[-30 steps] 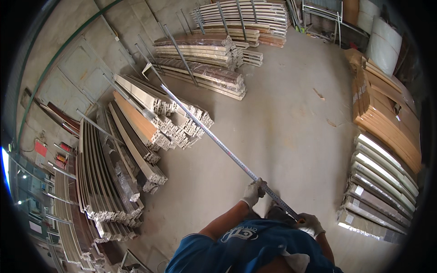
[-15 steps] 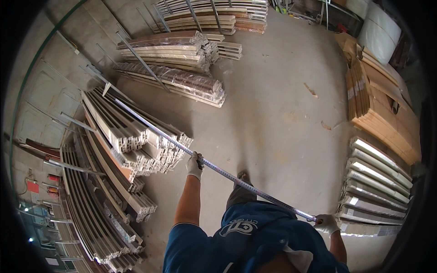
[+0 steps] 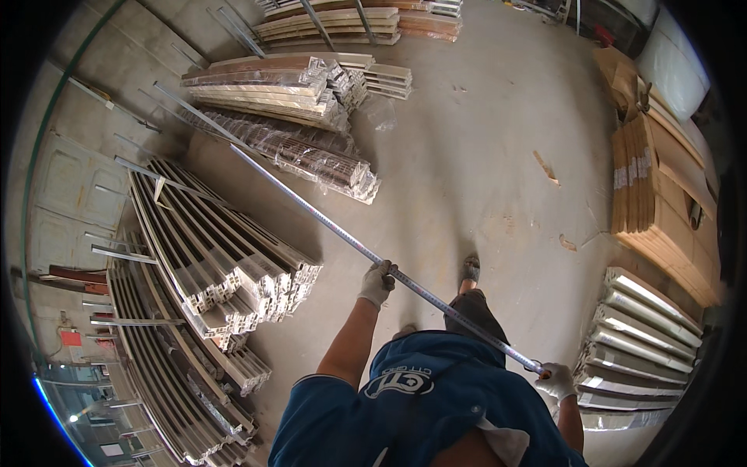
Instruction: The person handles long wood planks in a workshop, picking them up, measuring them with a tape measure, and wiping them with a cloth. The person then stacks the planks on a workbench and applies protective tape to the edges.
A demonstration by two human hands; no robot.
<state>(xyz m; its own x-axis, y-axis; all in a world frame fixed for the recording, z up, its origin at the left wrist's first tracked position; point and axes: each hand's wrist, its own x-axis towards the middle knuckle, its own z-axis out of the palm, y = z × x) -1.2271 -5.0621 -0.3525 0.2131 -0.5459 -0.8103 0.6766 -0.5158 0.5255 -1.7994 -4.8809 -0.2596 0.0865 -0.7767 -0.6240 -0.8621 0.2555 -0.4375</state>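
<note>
A long tape measure blade [image 3: 323, 222] stretches diagonally from my right side to the far left, its free end hanging between two stacks of profiles. Partway along, my left hand [image 3: 377, 284], in a pale work glove, is closed around the blade. At the near end, my gloved right hand [image 3: 557, 381] is closed on the tape measure's body, mostly hidden by the fingers. Left of my left hand lies a bundle of long grooved profiles [image 3: 226, 257], cut ends facing me, apart from the blade.
More long profiles [image 3: 156, 350] are racked at the left between metal bars [image 3: 136, 321]. Plastic-wrapped bundles [image 3: 288, 148] lie farther off. Flattened cardboard [image 3: 661, 210] and a stack of pale wrapped lengths [image 3: 642, 342] stand right. Cardboard scraps [image 3: 545, 167] lie on the concrete floor [image 3: 467, 210].
My left hand and the blade have shifted right relative to the profile stack; the free end no longer overlaps that stack. One foot has stepped forward, and the stacks appear from a new angle.
</note>
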